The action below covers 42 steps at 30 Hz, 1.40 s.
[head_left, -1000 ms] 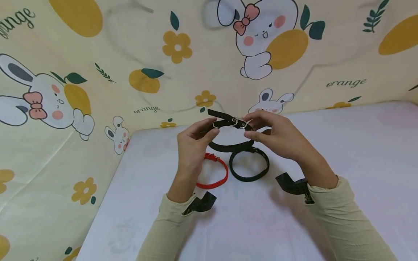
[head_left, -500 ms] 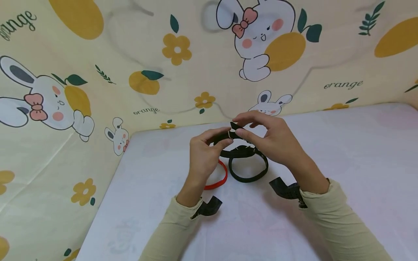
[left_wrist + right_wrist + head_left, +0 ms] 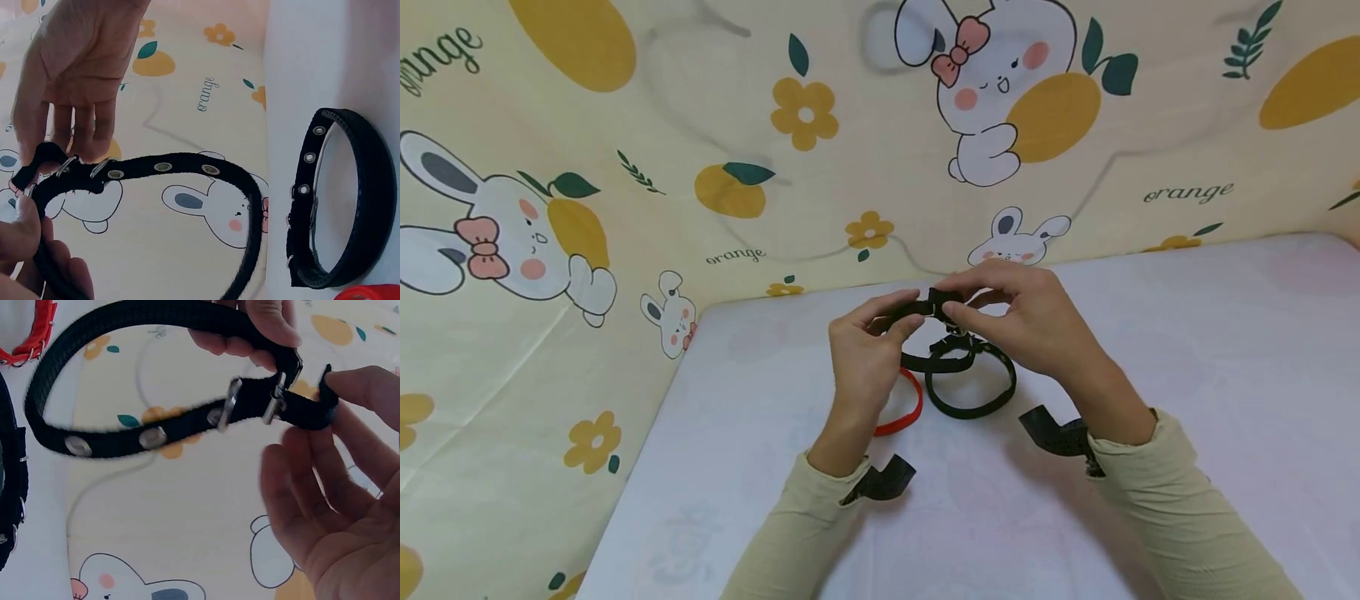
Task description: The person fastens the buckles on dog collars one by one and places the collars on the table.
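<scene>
My left hand [image 3: 867, 358] and right hand [image 3: 1033, 317] hold up a black buckle collar [image 3: 936, 365] above the table. In the right wrist view, metal eyelets [image 3: 153, 437] line its strap, which runs through a metal buckle [image 3: 275, 399]. The left fingers and thumb grip the band beside the buckle. Thumb and fingers of the right hand pinch the strap's short free end [image 3: 47, 153], which is bent back. A second black collar [image 3: 970, 413] lies below, and a red collar [image 3: 919, 398] is partly hidden by the left hand.
The collars lie on a white table [image 3: 760, 417], whose far edge meets a patterned cloth backdrop [image 3: 820, 192] with rabbits and oranges. A black strap piece sticks out from each sleeve cuff [image 3: 1123, 458].
Both hands have come closer together and the held collar has dropped slightly. The strap's free end, which stuck out to the left, is now bent back between the right fingers.
</scene>
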Each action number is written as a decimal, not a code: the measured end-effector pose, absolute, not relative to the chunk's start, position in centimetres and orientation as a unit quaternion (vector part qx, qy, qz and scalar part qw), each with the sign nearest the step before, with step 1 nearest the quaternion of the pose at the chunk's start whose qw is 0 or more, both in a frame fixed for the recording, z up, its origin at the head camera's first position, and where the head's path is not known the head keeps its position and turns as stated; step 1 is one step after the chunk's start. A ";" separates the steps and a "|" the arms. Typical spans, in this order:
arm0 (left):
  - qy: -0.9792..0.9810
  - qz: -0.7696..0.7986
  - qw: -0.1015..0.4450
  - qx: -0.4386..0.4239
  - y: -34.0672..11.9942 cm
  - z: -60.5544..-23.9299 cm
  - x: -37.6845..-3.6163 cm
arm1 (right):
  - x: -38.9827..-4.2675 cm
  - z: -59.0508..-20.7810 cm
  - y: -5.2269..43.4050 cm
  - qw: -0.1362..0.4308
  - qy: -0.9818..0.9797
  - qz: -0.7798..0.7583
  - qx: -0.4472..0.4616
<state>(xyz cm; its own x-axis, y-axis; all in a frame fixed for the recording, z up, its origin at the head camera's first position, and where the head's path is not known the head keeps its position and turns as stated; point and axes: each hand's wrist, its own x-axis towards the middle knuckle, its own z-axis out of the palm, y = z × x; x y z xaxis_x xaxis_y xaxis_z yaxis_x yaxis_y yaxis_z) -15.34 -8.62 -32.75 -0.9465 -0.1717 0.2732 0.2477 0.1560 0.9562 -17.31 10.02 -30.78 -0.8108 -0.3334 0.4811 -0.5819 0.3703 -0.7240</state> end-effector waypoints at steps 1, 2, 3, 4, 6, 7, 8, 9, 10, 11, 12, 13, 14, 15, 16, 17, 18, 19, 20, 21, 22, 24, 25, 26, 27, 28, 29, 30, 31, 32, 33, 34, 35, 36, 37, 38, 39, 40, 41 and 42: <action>-0.745 -0.648 0.158 -0.027 -8.6 -32.8 -15.3 | -17.3 -30.8 10.0 0.122 -0.824 0.480 0.275; -0.749 -0.644 0.153 -0.033 -8.6 -32.8 -15.4 | -17.4 -30.8 10.0 0.117 -0.830 0.474 0.271; -0.754 -0.640 0.146 -0.041 -8.7 -32.8 -15.4 | -17.4 -30.8 10.0 0.114 -0.834 0.470 0.267; -0.763 -0.630 0.137 -0.051 -8.8 -32.8 -15.4 | -17.4 -30.8 10.1 0.115 -0.836 0.466 0.265; -0.785 -0.603 0.115 -0.078 -9.0 -32.8 -15.4 | -17.5 -30.8 10.1 0.122 -0.838 0.462 0.263; -0.797 -0.588 0.105 -0.092 -9.1 -32.7 -15.4 | -17.5 -30.7 10.1 0.126 -0.839 0.461 0.261; -0.807 -0.573 0.099 -0.106 -9.2 -32.7 -15.5 | -17.5 -30.7 10.2 0.131 -0.838 0.461 0.260; -0.816 -0.560 0.090 -0.114 -9.2 -32.7 -15.4 | -17.5 -30.7 10.2 0.137 -0.838 0.461 0.258; -0.823 -0.549 0.083 -0.120 -9.3 -32.6 -15.4 | -17.4 -30.7 10.2 0.142 -0.838 0.460 0.256; -0.826 -0.543 0.078 -0.125 -9.3 -32.7 -15.4 | -17.4 -30.7 10.2 0.146 -0.838 0.461 0.254; -0.829 -0.539 0.074 -0.125 -9.2 -32.6 -15.3 | -17.3 -30.7 10.2 0.148 -0.838 0.462 0.252; -0.830 -0.539 0.073 -0.127 -9.1 -32.6 -15.3 | -17.2 -30.7 10.2 0.150 -0.838 0.461 0.251; -0.828 -0.541 0.072 -0.127 -9.1 -32.6 -15.2 | -17.2 -30.7 10.2 0.152 -0.838 0.461 0.250; -0.826 -0.544 0.071 -0.124 -9.0 -32.6 -15.2 | -17.1 -30.7 10.3 0.153 -0.838 0.461 0.250; -0.822 -0.552 0.071 -0.122 -9.0 -32.6 -15.2 | -17.1 -30.7 10.3 0.152 -0.838 0.460 0.250; -0.815 -0.562 0.070 -0.118 -9.0 -32.6 -15.2 | -17.1 -30.7 10.3 0.153 -0.839 0.458 0.251; -0.808 -0.575 0.069 -0.112 -9.0 -32.6 -15.2 | -17.0 -30.7 10.3 0.154 -0.840 0.455 0.252; -0.799 -0.588 0.068 -0.103 -9.1 -32.6 -15.2 | -17.0 -30.7 10.3 0.154 -0.841 0.453 0.254; -0.791 -0.601 0.068 -0.093 -9.1 -32.6 -15.2 | -17.0 -30.7 10.3 0.153 -0.841 0.451 0.257; -0.784 -0.611 0.069 -0.082 -9.2 -32.6 -15.2 | -17.0 -30.7 10.3 0.153 -0.840 0.450 0.261; -0.775 -0.623 0.071 -0.074 -9.2 -32.6 -15.3 | -17.0 -30.7 10.3 0.153 -0.840 0.448 0.266; -0.768 -0.632 0.080 -0.062 -9.2 -32.6 -15.3 | -17.0 -30.6 10.3 0.151 -0.840 0.443 0.276; -0.767 -0.633 0.086 -0.057 -9.2 -32.6 -15.3 | -17.0 -30.6 10.3 0.149 -0.840 0.440 0.281; -0.767 -0.633 0.095 -0.055 -9.2 -32.6 -15.3 | -17.0 -30.6 10.3 0.146 -0.841 0.437 0.286; -0.766 -0.632 0.105 -0.055 -9.1 -32.6 -15.3 | -17.0 -30.6 10.3 0.143 -0.842 0.433 0.288; -0.764 -0.633 0.114 -0.053 -9.0 -32.5 -15.3 | -17.0 -30.5 10.2 0.139 -0.843 0.431 0.291; -0.764 -0.632 0.123 -0.050 -9.0 -32.5 -15.3 | -17.0 -30.5 10.3 0.133 -0.844 0.429 0.293; -0.762 -0.632 0.132 -0.048 -8.9 -32.5 -15.3 | -17.0 -30.5 10.3 0.126 -0.845 0.428 0.296; -0.760 -0.633 0.139 -0.045 -8.9 -32.5 -15.3 | -17.1 -30.5 10.3 0.118 -0.845 0.427 0.298; -0.757 -0.636 0.145 -0.044 -8.9 -32.5 -15.3 | -17.1 -30.4 10.3 0.112 -0.845 0.427 0.300; -0.754 -0.639 0.147 -0.042 -8.9 -32.5 -15.3 | -17.1 -30.4 10.2 0.106 -0.847 0.426 0.300; -0.750 -0.643 0.147 -0.040 -8.8 -32.5 -15.2 | -17.0 -30.5 10.2 0.103 -0.848 0.424 0.302; -0.747 -0.648 0.147 -0.038 -8.8 -32.5 -15.2 | -17.0 -30.5 10.2 0.101 -0.849 0.423 0.301; -0.744 -0.652 0.146 -0.036 -8.8 -32.5 -15.2 | -17.0 -30.5 10.2 0.101 -0.849 0.422 0.301; -0.740 -0.656 0.144 -0.035 -8.7 -32.5 -15.2 | -17.0 -30.5 10.2 0.103 -0.850 0.421 0.299; -0.738 -0.659 0.143 -0.034 -8.7 -32.5 -15.1 | -16.9 -30.5 10.1 0.105 -0.851 0.420 0.298; -0.735 -0.662 0.142 -0.033 -8.7 -32.5 -15.1 | -16.9 -30.5 10.1 0.108 -0.851 0.420 0.295; -0.733 -0.664 0.141 -0.032 -8.7 -32.4 -15.1 | -16.9 -30.5 10.1 0.111 -0.851 0.420 0.294; -0.733 -0.665 0.140 -0.032 -8.7 -32.4 -15.1 | -16.9 -30.5 10.0 0.112 -0.851 0.421 0.292; -0.732 -0.666 0.140 -0.032 -8.7 -32.4 -15.1 | -16.9 -30.5 10.0 0.115 -0.851 0.422 0.290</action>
